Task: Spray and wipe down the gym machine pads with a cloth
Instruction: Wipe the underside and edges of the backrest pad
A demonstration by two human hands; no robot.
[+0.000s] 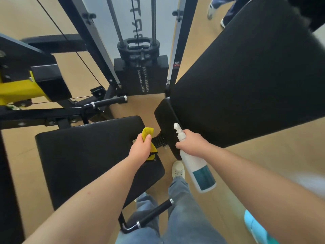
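Nearest the camera, the person's jeans-clad legs stand on the tan floor beside a black grip handle. Both bare forearms reach forward. The left hand hovers over the right edge of the black seat pad, knuckles up, its fingers and thumb curled round a bunched yellow cloth that pokes out above and below the fist. The right hand grips the neck of a white spray bottle with a teal label, body slanting back toward the person, nozzle aimed at the narrow black pad just ahead. Above that rises the large tilted back pad. Further off stands the weight stack between its guide rods.
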